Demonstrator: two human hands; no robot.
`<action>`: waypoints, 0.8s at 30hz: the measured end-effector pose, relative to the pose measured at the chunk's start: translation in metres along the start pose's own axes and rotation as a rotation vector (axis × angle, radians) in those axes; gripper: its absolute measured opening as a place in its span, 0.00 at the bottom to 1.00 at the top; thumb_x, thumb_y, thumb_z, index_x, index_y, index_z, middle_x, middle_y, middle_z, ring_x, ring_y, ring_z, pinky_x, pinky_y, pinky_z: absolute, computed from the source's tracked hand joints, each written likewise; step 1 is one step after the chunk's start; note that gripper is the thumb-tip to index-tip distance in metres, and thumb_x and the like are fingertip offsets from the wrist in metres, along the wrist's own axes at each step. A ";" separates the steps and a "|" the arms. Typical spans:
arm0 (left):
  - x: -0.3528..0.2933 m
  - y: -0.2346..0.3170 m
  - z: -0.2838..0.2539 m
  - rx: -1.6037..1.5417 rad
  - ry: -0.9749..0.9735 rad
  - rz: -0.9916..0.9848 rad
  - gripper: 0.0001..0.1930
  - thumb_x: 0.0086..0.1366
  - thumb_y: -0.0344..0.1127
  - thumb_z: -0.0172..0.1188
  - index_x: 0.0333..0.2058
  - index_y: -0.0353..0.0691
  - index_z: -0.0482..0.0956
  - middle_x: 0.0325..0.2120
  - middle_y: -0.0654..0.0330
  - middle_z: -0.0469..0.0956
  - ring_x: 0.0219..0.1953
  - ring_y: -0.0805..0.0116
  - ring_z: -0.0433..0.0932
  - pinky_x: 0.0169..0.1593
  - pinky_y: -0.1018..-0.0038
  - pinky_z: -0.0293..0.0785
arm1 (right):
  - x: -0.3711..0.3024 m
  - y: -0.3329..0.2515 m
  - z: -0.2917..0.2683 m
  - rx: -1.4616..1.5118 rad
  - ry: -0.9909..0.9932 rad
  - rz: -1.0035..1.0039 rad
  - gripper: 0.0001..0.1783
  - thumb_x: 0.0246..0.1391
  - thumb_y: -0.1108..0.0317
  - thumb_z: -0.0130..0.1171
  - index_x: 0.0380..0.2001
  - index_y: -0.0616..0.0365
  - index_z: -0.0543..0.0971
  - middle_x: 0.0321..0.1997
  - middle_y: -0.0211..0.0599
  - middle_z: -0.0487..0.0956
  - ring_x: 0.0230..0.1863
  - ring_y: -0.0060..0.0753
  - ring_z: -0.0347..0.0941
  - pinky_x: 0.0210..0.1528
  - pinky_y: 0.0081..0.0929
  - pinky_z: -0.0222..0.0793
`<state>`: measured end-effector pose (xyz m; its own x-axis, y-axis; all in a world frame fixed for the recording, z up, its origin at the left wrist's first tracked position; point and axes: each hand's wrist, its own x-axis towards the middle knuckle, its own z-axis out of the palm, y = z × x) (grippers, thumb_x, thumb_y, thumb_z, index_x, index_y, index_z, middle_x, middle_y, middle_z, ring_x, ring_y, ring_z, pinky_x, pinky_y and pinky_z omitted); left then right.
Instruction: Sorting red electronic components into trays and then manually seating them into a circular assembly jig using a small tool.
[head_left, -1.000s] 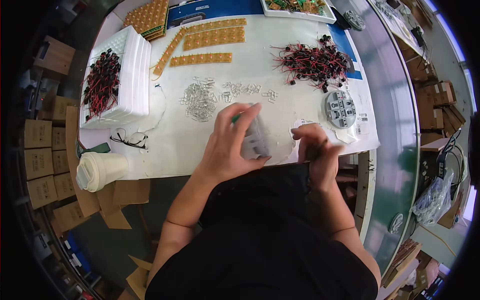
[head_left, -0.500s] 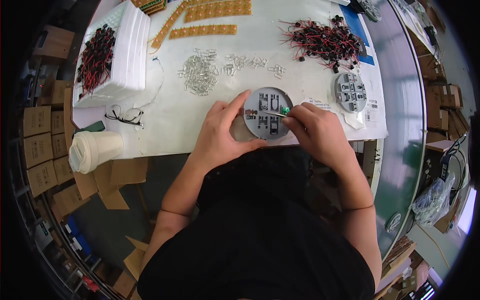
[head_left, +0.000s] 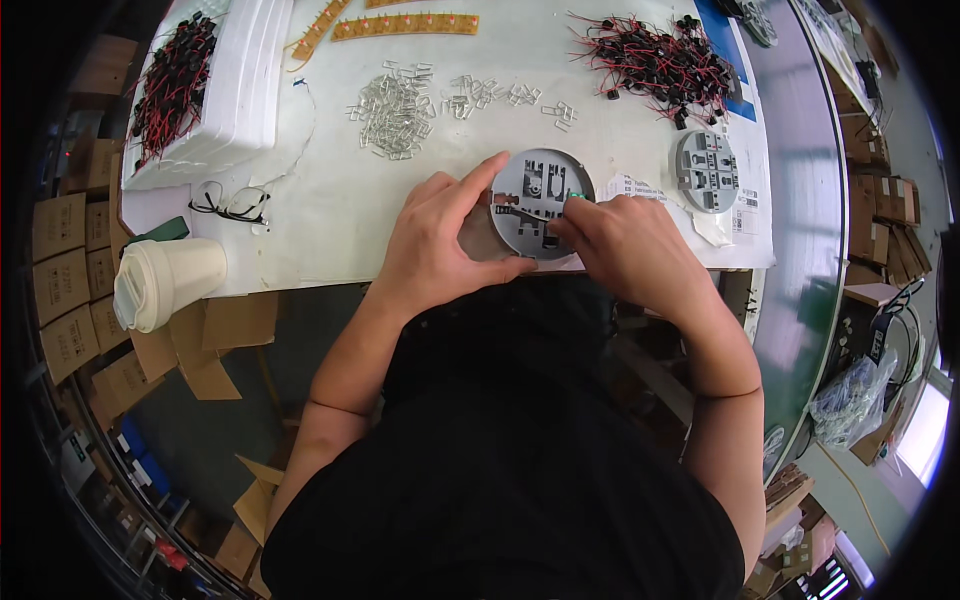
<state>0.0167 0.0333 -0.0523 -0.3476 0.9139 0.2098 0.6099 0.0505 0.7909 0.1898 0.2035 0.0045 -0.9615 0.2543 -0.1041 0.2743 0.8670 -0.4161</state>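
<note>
A round grey plastic housing (head_left: 527,236) with moulded slots and a raised rim sits at the table's front edge. My left hand (head_left: 437,240) grips its left side, the thumb along the near rim and the fingers at the upper left. A small brown part (head_left: 507,199) shows inside the rim by those fingers. Over the housing's right half, my right hand (head_left: 632,243) is closed in a pinch round a slim pointed metal tool (head_left: 528,217), whose tip reaches left across the slots. A bit of green (head_left: 577,196) peeks out beside the right fingers; what it belongs to is hidden.
Clear small plastic pieces (head_left: 392,112) lie heaped beyond the housing. Black parts with red wires (head_left: 655,68) are piled far right, above another grey housing (head_left: 708,172). Farther left are a white foam box (head_left: 238,95), glasses (head_left: 232,203) and a beige cup (head_left: 172,280) near the table edge.
The whole view has shifted, so the table things sit higher in it. My right hand has moved nearer the housing's middle, and the tool's tip now reaches toward its left side.
</note>
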 end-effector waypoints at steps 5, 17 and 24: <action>-0.001 -0.002 0.000 0.003 0.001 0.018 0.54 0.40 0.44 0.85 0.68 0.41 0.72 0.37 0.60 0.84 0.38 0.61 0.78 0.51 0.63 0.75 | 0.002 -0.001 -0.005 0.032 -0.082 0.056 0.15 0.67 0.59 0.59 0.29 0.57 0.78 0.21 0.51 0.78 0.27 0.62 0.76 0.31 0.56 0.68; 0.000 -0.001 0.001 0.015 -0.003 0.039 0.54 0.40 0.43 0.85 0.69 0.40 0.71 0.36 0.61 0.85 0.38 0.61 0.78 0.51 0.63 0.75 | 0.009 0.008 -0.010 0.226 -0.143 0.022 0.16 0.67 0.61 0.59 0.28 0.61 0.81 0.23 0.55 0.80 0.29 0.64 0.78 0.35 0.56 0.72; 0.001 -0.002 0.001 0.022 0.002 0.056 0.54 0.40 0.44 0.85 0.69 0.41 0.71 0.36 0.62 0.84 0.36 0.62 0.78 0.50 0.64 0.73 | 0.017 0.019 -0.011 0.348 -0.191 -0.044 0.14 0.67 0.62 0.59 0.29 0.60 0.79 0.22 0.55 0.78 0.28 0.65 0.75 0.33 0.55 0.69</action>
<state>0.0156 0.0346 -0.0546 -0.3138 0.9147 0.2546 0.6441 0.0081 0.7649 0.1791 0.2291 0.0050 -0.9667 0.1074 -0.2324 0.2431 0.6698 -0.7017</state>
